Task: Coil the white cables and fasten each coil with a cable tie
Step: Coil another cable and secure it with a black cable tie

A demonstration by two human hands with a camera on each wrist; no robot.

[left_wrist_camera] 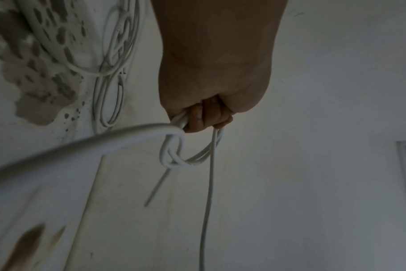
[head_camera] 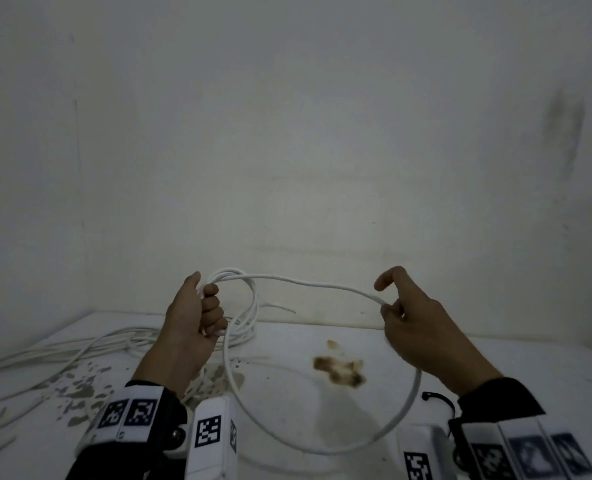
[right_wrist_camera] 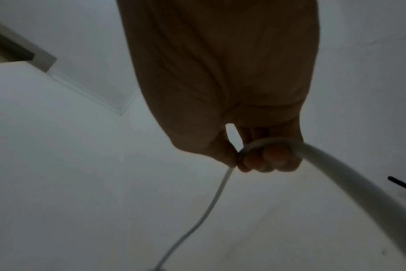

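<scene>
White tabletop (head_camera: 495, 368), stained brown, carries more loose cables (head_camera: 79, 348) left of the raised coil (head_camera: 249, 306). A person's left hand (head_camera: 194, 320) closes its fingers around the gathered loops above the table; the right hand (head_camera: 415, 327), to the coil's right, pinches the running cable (head_camera: 322, 284). A black cable tie (head_camera: 438, 400) lies beside the right wrist. Matching the next loop's size to the coil should keep the bundle neat.
</scene>
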